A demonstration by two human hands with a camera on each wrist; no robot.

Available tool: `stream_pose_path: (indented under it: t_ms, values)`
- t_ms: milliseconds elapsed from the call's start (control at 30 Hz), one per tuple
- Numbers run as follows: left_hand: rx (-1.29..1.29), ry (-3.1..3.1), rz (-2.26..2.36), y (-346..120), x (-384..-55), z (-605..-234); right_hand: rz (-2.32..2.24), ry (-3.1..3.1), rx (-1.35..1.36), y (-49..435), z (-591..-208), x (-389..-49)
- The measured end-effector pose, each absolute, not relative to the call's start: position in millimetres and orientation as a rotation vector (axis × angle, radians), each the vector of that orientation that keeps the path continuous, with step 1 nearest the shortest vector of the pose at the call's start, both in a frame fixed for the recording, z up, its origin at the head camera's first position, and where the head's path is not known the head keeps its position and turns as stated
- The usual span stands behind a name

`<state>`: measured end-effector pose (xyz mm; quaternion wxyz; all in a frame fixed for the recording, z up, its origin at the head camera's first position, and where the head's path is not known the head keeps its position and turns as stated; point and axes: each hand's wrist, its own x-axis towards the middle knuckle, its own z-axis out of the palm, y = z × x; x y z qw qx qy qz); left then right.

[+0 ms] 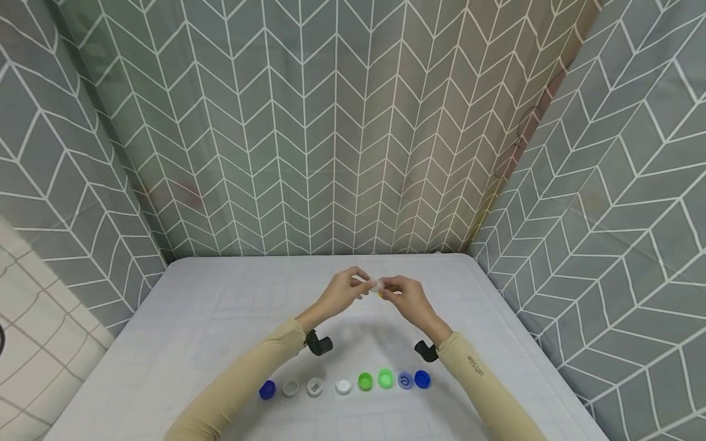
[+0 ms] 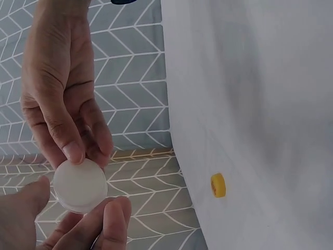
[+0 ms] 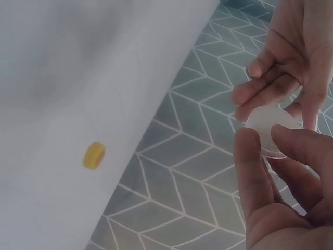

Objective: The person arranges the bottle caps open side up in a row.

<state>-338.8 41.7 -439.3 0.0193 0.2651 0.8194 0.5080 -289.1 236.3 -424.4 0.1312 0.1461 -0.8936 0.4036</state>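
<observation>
A whitish round bottle cap [image 1: 377,285] is up between both hands above the far part of the table. My right hand [image 1: 407,297] pinches it; in the right wrist view its thumb lies across the cap's face [image 3: 265,124]. From the other side my left hand [image 1: 343,291] has thumb and bent fingers around the rim; the left wrist view shows its fingertips [image 2: 118,208] at the lower edge of the cap [image 2: 79,186]. A yellow cap [image 2: 218,185] stands on its edge on the table, mostly hidden behind the right fingers in the head view.
On the white-covered table [image 1: 220,294], a row of caps runs near the front: dark blue [image 1: 267,389], several whitish ones [image 1: 343,385], green [image 1: 365,381], light green [image 1: 385,378], a spiral-marked blue [image 1: 405,380] and bright blue [image 1: 423,379]. Patterned grey curtains [image 1: 320,135] surround the back and sides.
</observation>
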Motion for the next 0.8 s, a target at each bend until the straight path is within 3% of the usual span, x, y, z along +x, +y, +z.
stream_pose_path:
  t_ms: [800]
  values:
    - [0.965,2.481,1.524,43,-337,-435,1.138,-2.679,0.458,252,-412,-274]
